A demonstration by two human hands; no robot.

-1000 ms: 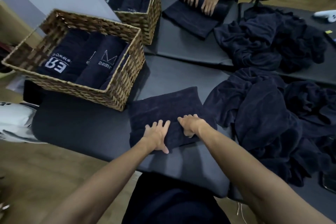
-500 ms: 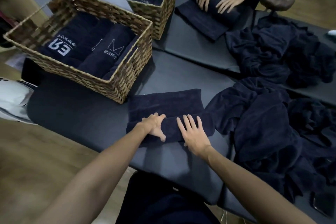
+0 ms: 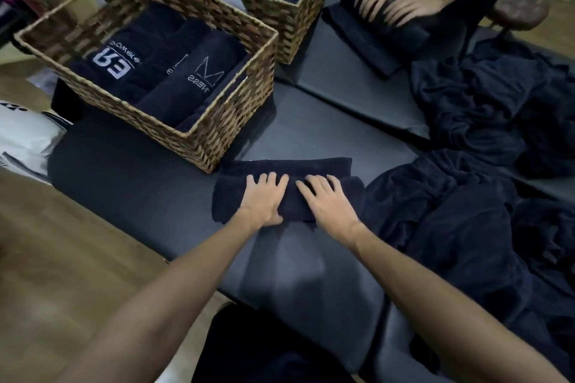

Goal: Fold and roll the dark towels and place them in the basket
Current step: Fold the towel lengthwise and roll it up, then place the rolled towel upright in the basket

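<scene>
I have both hands, left hand [image 3: 264,200] and right hand [image 3: 329,202], flat with fingers spread on the half-rolled towel [image 3: 286,183] at frame centre. Next, I judge, finish rolling, then lift it into the basket [image 3: 217,130], upper left.

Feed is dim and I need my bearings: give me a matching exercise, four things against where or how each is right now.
Things:
1. near basket
2. towel
3. loose pile
4. stool

Places or states:
A. heaped unfolded, right of the hands
B. far right, beside the other person
C. holds rolled towels with white lettering
D. half rolled under the left hand and right hand, both pressing flat

Pairs: 1-C, 2-D, 3-A, 4-B
</scene>
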